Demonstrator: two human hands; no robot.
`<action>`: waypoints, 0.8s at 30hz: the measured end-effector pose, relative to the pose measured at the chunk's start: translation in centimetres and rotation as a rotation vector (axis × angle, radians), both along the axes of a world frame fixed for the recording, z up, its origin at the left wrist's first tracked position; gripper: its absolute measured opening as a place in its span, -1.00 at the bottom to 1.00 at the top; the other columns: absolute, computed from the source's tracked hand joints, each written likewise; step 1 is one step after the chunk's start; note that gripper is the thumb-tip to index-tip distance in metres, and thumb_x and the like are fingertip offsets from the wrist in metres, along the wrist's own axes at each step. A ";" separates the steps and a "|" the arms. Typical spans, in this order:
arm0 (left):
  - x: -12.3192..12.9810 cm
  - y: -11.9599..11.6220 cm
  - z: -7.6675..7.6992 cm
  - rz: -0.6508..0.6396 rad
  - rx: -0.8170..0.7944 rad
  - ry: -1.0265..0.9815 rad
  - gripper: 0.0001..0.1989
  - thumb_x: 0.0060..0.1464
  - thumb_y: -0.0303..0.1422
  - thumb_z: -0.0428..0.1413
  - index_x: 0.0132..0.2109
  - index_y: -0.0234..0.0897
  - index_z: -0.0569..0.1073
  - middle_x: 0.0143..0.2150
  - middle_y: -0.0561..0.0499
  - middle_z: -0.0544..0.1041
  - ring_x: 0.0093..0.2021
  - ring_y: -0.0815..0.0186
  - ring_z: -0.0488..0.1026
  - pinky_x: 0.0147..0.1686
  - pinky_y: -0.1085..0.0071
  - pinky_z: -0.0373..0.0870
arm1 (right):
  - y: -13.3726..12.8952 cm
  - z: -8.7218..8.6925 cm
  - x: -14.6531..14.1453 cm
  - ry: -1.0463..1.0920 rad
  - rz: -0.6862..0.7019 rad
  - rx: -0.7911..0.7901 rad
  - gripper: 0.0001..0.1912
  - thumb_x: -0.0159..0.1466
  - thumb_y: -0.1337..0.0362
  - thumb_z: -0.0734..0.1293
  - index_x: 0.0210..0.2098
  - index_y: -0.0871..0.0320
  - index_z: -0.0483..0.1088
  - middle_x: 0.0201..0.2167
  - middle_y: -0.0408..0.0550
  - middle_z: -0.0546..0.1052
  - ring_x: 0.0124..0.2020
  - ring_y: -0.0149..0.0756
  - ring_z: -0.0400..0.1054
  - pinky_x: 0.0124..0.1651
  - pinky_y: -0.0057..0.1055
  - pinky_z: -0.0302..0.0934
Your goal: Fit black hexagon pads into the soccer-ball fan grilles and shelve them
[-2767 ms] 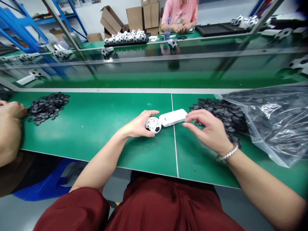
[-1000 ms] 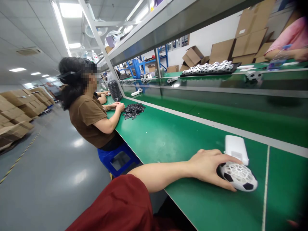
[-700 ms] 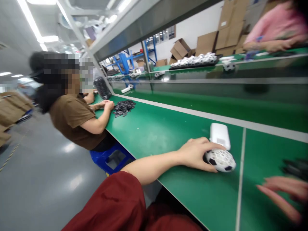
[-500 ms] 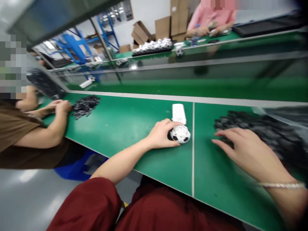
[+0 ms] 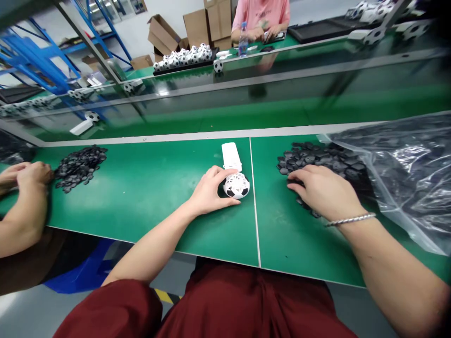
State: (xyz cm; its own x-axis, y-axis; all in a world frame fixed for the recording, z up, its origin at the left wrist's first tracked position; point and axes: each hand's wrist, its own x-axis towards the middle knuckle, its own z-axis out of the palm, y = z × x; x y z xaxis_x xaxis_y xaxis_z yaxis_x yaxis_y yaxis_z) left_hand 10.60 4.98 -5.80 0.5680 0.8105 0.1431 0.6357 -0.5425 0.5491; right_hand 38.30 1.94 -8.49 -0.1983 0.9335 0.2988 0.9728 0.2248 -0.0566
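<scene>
Left hand (image 5: 211, 187): closed around the ball (image 5: 236, 186), gripping it.
Right hand (image 5: 324, 190): open, resting on black pieces (image 5: 317, 157), near the plastic bag (image 5: 405, 173).
Ball: on green surface (image 5: 141, 206), touching the white case (image 5: 231, 156).

The left hand (image 5: 211, 188) partly hides the soccer ball (image 5: 237, 186).

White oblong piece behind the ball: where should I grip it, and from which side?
Probably pinch the white oblong piece across its long sides at the far end, coming from the right. It lies lengthwise away from you, slim enough for one hand; its near end reaches the ball under the left hand, crowding that end.
</scene>
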 end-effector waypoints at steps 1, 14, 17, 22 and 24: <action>0.0 0.0 -0.1 0.000 -0.004 -0.003 -0.25 -0.22 -0.11 0.28 0.14 -0.11 0.23 -0.11 -0.06 0.25 -0.07 0.16 0.28 -0.05 0.20 0.28 | -0.1 0.3 -0.2 -0.019 -0.019 -0.049 -0.89 0.17 0.28 0.29 -0.36 0.13 0.45 -0.38 -0.02 0.47 -0.34 -0.13 0.34 -0.45 -0.30 0.17; 0.1 -0.1 -0.4 -0.001 -0.013 -0.067 -0.30 -0.21 -0.19 0.28 0.11 -0.09 0.25 -0.15 -0.04 0.24 -0.11 0.18 0.29 -0.11 0.23 0.33 | -0.2 -0.5 0.6 -0.093 0.064 0.003 -0.79 0.22 0.30 0.19 -0.32 0.19 0.45 -0.38 0.12 0.49 -0.38 -0.03 0.34 -0.45 -0.19 0.19; 0.1 -0.1 -0.4 0.004 -0.017 -0.064 -0.29 -0.23 -0.19 0.29 0.11 -0.12 0.25 -0.15 -0.05 0.23 -0.11 0.18 0.29 -0.11 0.23 0.33 | -0.2 -0.2 0.4 -0.088 0.041 -0.017 -0.79 0.22 0.33 0.18 -0.33 0.21 0.45 -0.40 0.13 0.51 -0.40 -0.02 0.36 -0.45 -0.19 0.18; 0.1 -0.1 -0.3 0.007 -0.013 -0.066 -0.30 -0.22 -0.19 0.29 0.11 -0.10 0.25 -0.15 -0.04 0.23 -0.10 0.17 0.29 -0.12 0.22 0.34 | -0.4 0.8 -0.3 -0.088 -0.038 -0.050 -0.76 0.26 0.32 0.15 -0.29 0.18 0.45 -0.34 0.07 0.53 -0.37 -0.04 0.40 -0.44 -0.23 0.17; 0.2 -0.2 -0.3 0.006 -0.007 -0.066 -0.31 -0.22 -0.18 0.28 0.10 -0.09 0.26 -0.15 -0.04 0.23 -0.10 0.16 0.29 -0.11 0.20 0.33 | -0.4 1.1 -0.7 -0.069 -0.062 -0.033 -0.76 0.27 0.30 0.15 -0.26 0.16 0.44 -0.32 0.04 0.53 -0.35 -0.09 0.40 -0.42 -0.25 0.18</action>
